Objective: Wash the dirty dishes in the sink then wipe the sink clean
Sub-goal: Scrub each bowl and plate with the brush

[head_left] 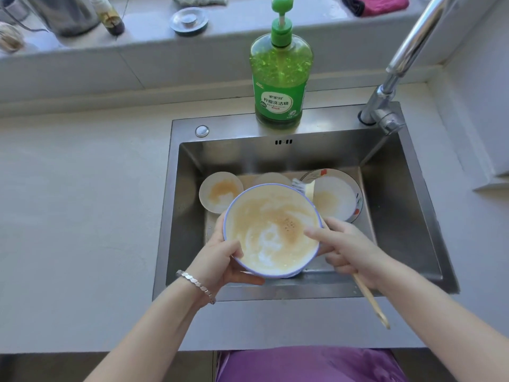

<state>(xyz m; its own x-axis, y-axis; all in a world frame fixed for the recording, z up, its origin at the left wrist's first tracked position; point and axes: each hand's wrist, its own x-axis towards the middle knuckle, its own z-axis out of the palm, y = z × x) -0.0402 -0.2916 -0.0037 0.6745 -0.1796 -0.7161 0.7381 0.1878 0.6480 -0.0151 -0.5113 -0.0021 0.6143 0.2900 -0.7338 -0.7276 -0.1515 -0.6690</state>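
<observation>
Fingers of your left hand (220, 260) clasp the blue-rimmed bowl (272, 230), with the thumb hooked over its near-left rim and the rest cupped beneath. Your right hand (349, 252) grips a wooden handle (371, 301) in its curled fingers, and the index finger stretches out over the bowl's right rim. You hold the bowl tilted toward you above the sink (399, 216), close to its near edge. Washing looks barely begun. The bowl is smeared with tan residue, and the small dish (220, 191) at far left and the patterned plate (338, 199) at far right lie dirty on the sink floor. No water runs from the faucet (405, 56), and the dish soap bottle (281, 86) stands on the far ledge. Wiping the sink is not yet done. Both forearms reach in from the near side, wrists angled inward toward the bowl.
</observation>
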